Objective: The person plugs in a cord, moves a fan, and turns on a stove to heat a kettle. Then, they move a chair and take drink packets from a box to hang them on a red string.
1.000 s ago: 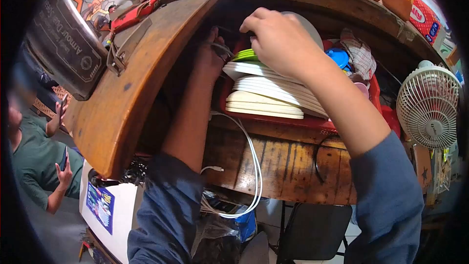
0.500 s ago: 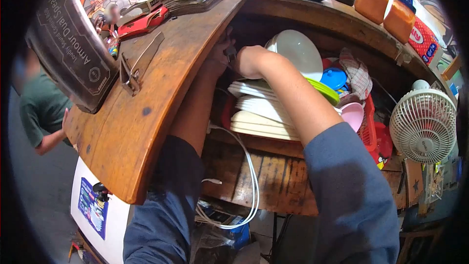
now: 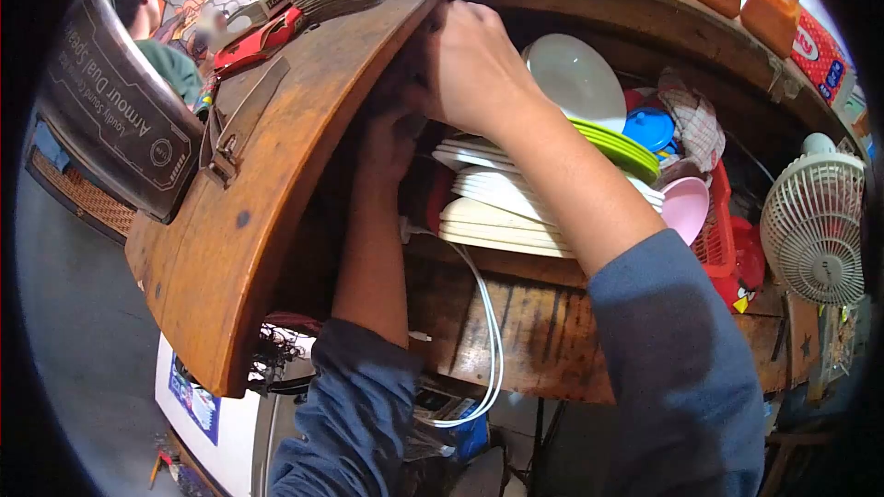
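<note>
My right hand point(image 3: 471, 64) is raised under the wooden counter's point(image 3: 304, 129) inner edge. Its fingers are curled closed, and whatever they grip is hidden in the shadow. Just below and to the left, my left hand point(image 3: 391, 133) reaches up into the same dark corner; its fingers are lost in shadow. Beside my right forearm, stacked white plates point(image 3: 502, 189) lie on the shelf. A green plate point(image 3: 622, 149) and a large white bowl point(image 3: 578, 83) are behind that forearm.
White cable point(image 3: 493, 322) hangs off the lower shelf point(image 3: 534, 331). To the right are a pink bowl point(image 3: 686, 207), a red basket point(image 3: 718, 221) and a fan point(image 3: 815, 221). A speaker box point(image 3: 124, 106) and a clipboard clip point(image 3: 221, 161) sit on the countertop; a person point(image 3: 138, 14) is beyond.
My right hand has moved up along the counter's underside, and my left hand has dropped lower into shadow. The view has shifted, and the person at left now appears farther back.
</note>
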The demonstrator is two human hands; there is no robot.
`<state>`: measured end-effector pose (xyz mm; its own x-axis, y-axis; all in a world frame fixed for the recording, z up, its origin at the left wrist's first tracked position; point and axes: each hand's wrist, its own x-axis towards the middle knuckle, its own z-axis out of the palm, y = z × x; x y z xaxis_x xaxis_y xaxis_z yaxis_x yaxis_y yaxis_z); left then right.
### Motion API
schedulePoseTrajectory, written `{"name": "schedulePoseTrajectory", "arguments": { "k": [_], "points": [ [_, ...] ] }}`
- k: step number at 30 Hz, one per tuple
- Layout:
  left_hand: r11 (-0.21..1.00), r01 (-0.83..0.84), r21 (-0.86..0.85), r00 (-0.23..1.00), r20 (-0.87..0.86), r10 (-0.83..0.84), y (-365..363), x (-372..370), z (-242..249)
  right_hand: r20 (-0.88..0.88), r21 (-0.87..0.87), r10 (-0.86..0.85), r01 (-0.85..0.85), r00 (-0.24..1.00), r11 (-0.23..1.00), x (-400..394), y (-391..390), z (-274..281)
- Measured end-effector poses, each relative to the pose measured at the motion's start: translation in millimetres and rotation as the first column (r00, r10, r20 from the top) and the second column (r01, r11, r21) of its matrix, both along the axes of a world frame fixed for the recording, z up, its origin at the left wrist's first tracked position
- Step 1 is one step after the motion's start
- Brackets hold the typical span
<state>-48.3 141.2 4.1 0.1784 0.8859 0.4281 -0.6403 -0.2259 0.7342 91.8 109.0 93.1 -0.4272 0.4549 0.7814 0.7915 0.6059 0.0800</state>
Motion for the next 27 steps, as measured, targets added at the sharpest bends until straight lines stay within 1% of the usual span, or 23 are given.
{"name": "schedulePoseTrajectory", "arguments": {
  "k": [1, 2, 3, 4, 5, 6, 8, 9, 10, 11, 12, 13, 14, 15, 16, 17, 19, 20, 21, 23, 25, 26, 27],
  "points": [
    [0.981, -0.191, -0.046, 0.979, -0.075, 0.187, -7.5, -0.7, -0.5, -0.015, -0.006, 0.001, -0.001, 1.0, 1.0, -2.4, 3.6, -6.6],
    [0.98, -0.195, -0.047, 0.977, -0.092, 0.19, -12.4, -4.7, -0.2, 0.002, 0.074, 0.047, -0.047, 0.999, 0.996, -7.2, 9.9, -15.1],
    [0.983, -0.186, -0.009, 0.952, -0.247, 0.178, -16.6, -9.2, 1.5, 0.022, 0.155, 0.09, -0.093, 0.996, 0.984, -11.5, 7.3, -14.6],
    [0.985, -0.17, 0.025, 0.904, -0.394, 0.166, -19.7, -12.2, 2.9, 0.008, 0.153, 0.093, -0.093, 0.996, 0.984, -10.8, 5.5, -13.0],
    [0.985, -0.172, 0.022, 0.899, -0.404, 0.166, -21.4, -11.8, 3.0, 0.086, -0.17, 0.066, -0.05, 0.994, 0.984, -6.9, 5.4, -9.8],
    [0.98, -0.194, 0.047, 0.905, -0.378, 0.197, -24.5, -7.9, 5.7, 0.172, -0.471, 0.069, 0.02, 0.983, 0.882, -4.1, 0.9, -3.1],
    [0.974, -0.217, 0.066, 0.908, -0.354, 0.226, -31.8, -4.1, 12.8, 0.205, -0.447, 0.086, 0.015, 0.975, 0.894, -1.8, -1.9, -1.0],
    [0.94, -0.313, 0.139, 0.804, -0.489, 0.339, -35.0, -3.6, 15.5, 0.243, -0.419, 0.098, 0.013, 0.965, 0.908, -0.3, -2.9, -0.5],
    [0.894, -0.389, 0.223, 0.667, -0.602, 0.44, -37.0, -4.2, 14.6, 0.238, -0.427, 0.1, 0.012, 0.966, 0.904, 1.1, -3.8, -0.3],
    [0.897, -0.387, 0.214, 0.663, -0.611, 0.432, -32.1, -6.6, 9.4, 0.131, -0.375, 0.04, 0.012, 0.991, 0.927, 1.7, -4.1, -0.8],
    [0.841, -0.461, 0.284, 0.567, -0.634, 0.525, -24.4, -10.6, 1.7, 0.02, -0.327, -0.011, 0.017, 1.0, 0.945, 1.1, -4.3, -2.0],
    [0.772, -0.529, 0.353, 0.459, -0.646, 0.61, -21.2, -17.5, -8.1, -0.033, -0.355, -0.074, 0.057, 0.997, 0.933, 0.9, -2.5, -1.2],
    [0.771, -0.538, 0.341, 0.456, -0.652, 0.606, -27.6, -17.2, -5.1, -0.052, -0.429, -0.071, 0.042, 0.996, 0.902, 0.9, 8.6, -4.4],
    [0.854, -0.511, 0.102, 0.675, -0.568, 0.472, -31.8, -14.6, 0.0, -0.071, -0.495, -0.073, 0.029, 0.995, 0.869, 0.1, 17.9, -6.0],
    [0.902, -0.413, -0.124, 0.848, -0.414, 0.331, -34.3, -11.0, 3.6, 0.029, -0.607, -0.077, 0.078, 0.997, 0.791, -3.9, 18.1, 0.0],
    [0.902, -0.414, -0.123, 0.848, -0.413, 0.332, -32.2, -7.9, 1.6, 0.029, -0.607, -0.076, 0.077, 0.997, 0.791, -10.9, 23.1, 0.0],
    [0.933, -0.292, -0.209, 0.956, -0.08, 0.281, -26.1, -2.7, -3.2, 0.189, -0.652, 0.001, 0.124, 0.982, 0.748, -32.0, 40.7, -5.2],
    [0.932, -0.296, -0.209, 0.955, -0.083, 0.285, -23.9, -2.2, -3.5, 0.052, -0.801, -0.148, 0.129, 0.988, 0.584, -45.5, 50.8, -7.4],
    [0.927, -0.3, -0.223, 0.954, -0.06, 0.295, -22.1, -1.9, -2.9, 0.047, -0.802, -0.145, 0.124, 0.988, 0.585, -47.0, 51.3, -10.7],
    [0.921, -0.308, -0.237, 0.951, -0.041, 0.308, -19.6, -7.3, -1.5, -0.082, -0.638, -0.253, 0.145, 0.964, 0.756, -46.6, 53.3, -17.7],
    [0.98, -0.074, -0.186, 0.992, 0.091, 0.092, -20.6, -15.7, -0.4, -0.108, -0.644, -0.26, 0.131, 0.959, 0.754, -49.1, 61.3, -18.5],
    [0.977, -0.077, -0.199, 0.991, 0.094, 0.097, -22.1, -19.3, -2.3, -0.128, -0.649, -0.268, 0.124, 0.955, 0.751, -50.2, 64.3, -21.6],
    [0.986, -0.071, -0.151, 0.995, 0.058, 0.08, -26.1, -21.0, -0.1, -0.118, -0.657, -0.265, 0.125, 0.957, 0.743, -50.3, 59.2, -21.8]
  ]
}}
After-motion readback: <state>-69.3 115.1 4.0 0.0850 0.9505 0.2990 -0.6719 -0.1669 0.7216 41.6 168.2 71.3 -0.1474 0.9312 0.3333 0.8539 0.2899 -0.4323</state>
